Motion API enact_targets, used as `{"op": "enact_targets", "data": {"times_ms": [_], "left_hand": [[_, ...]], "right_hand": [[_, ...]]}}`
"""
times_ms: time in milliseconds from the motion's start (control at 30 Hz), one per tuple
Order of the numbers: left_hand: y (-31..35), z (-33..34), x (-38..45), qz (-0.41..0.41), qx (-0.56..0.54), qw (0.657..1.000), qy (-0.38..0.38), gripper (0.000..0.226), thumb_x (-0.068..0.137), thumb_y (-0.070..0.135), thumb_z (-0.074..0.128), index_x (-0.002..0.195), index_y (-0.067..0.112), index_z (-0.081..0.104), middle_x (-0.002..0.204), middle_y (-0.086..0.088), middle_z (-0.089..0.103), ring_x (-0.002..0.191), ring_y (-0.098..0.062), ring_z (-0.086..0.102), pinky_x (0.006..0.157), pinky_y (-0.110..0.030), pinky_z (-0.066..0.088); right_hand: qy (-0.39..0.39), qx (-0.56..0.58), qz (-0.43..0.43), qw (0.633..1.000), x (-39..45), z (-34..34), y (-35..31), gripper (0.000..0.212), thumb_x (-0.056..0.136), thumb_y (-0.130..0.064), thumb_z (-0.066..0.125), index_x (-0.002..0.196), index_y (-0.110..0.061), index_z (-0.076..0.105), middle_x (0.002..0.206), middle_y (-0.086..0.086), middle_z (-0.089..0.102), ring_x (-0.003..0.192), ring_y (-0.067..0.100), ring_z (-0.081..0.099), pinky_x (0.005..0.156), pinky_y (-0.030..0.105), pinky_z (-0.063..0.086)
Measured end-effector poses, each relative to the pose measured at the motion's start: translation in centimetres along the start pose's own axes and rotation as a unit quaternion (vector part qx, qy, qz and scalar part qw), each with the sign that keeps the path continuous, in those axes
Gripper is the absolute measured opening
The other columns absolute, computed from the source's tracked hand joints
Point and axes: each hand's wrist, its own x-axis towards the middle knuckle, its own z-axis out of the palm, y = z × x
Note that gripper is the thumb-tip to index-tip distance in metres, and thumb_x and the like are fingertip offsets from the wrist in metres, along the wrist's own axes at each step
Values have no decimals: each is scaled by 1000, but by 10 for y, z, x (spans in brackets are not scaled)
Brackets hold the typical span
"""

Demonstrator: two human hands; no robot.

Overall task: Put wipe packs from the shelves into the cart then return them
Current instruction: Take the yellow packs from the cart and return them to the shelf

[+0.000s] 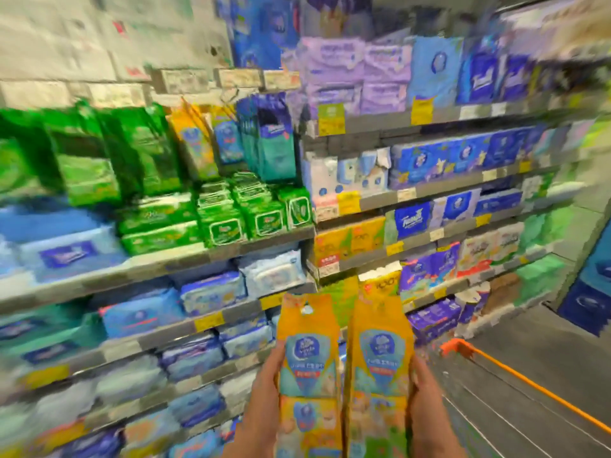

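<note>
You hold two tall orange wipe packs, one orange pack point(309, 355) gripped in your left hand point(264, 391) and the other orange pack point(380, 361) in your right hand point(425, 401). One orange-rimmed cart point(515, 381) sits just right of your right hand. The blurred packs on the shelves above your hands can't be counted.

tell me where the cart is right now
In the head view the cart, orange-rimmed, sits at lower right, just right of the right hand.

Shelves point(211, 256) left, cart point(515, 368) right, packs point(344, 358) btwn.
</note>
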Motion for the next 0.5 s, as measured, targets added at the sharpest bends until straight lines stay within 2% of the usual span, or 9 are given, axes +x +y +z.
{"op": "enact_targets", "data": {"times_ms": [33, 67, 133, 200, 267, 300, 400, 500], "left_hand": [[10, -5, -8, 32, 30, 999, -26, 44, 100, 31, 44, 108, -2, 73, 84, -20, 76, 64, -28, 74, 58, -37, 61], [21, -11, -11, 50, 57, 996, -40, 44, 97, 34, 46, 108, 3, 75, 90, -21, 77, 70, -29, 75, 64, -39, 61], [44, -20, -24, 61, 75, 993, -69, 49, 87, 44, 52, 107, 7, 78, 101, -24, 75, 86, -36, 74, 80, -49, 60], [64, -28, -38, 91, 93, 989, -76, 56, 80, 52, 59, 110, 9, 77, 111, -26, 72, 97, -42, 71, 92, -60, 53], [77, -37, -48, 117, 102, 985, -71, 67, 77, 62, 66, 119, 10, 73, 121, -26, 68, 111, -46, 65, 101, -65, 45], [84, -39, -56, 123, 96, 985, -71, 70, 78, 65, 64, 121, 11, 71, 124, -26, 67, 115, -47, 62, 103, -66, 43], [102, -50, -67, 119, 78, 986, -85, 60, 90, 57, 50, 119, 8, 73, 119, -27, 69, 112, -48, 63, 103, -66, 43], [121, -55, -79, 123, 74, 984, -103, 60, 95, 54, 45, 117, 6, 73, 115, -27, 70, 106, -46, 66, 101, -64, 45]], "right_hand": [[1, -104, -63, 993, -4, 19, 6, 39, 84, -48, 64, 81, -14, 83, 107, 26, 72, 72, 34, 75, 53, 44, 61], [-39, -94, -48, 994, -11, 27, 8, 47, 95, -44, 49, 82, -15, 83, 102, 24, 74, 72, 33, 75, 54, 42, 61], [-51, -133, -15, 990, -21, 58, 10, 62, 99, -52, 34, 97, -11, 80, 101, 22, 75, 78, 35, 75, 60, 44, 62], [-50, -173, -26, 983, -21, 69, 17, 64, 97, -59, 34, 116, -12, 72, 106, 21, 74, 86, 36, 74, 73, 48, 61], [-42, -207, -41, 977, -20, 83, 23, 65, 95, -63, 35, 120, -15, 70, 109, 20, 74, 93, 37, 73, 85, 52, 58], [-50, -225, -44, 972, -27, 94, 25, 66, 95, -64, 34, 120, -16, 71, 109, 20, 74, 95, 37, 73, 86, 52, 57], [-86, -252, -46, 963, -37, 118, 30, 65, 97, -64, 32, 114, -17, 73, 103, 18, 76, 88, 33, 75, 74, 44, 61], [-102, -264, -51, 958, -42, 139, 37, 63, 95, -66, 34, 115, -20, 72, 106, 16, 75, 92, 34, 74, 82, 48, 58]]}}
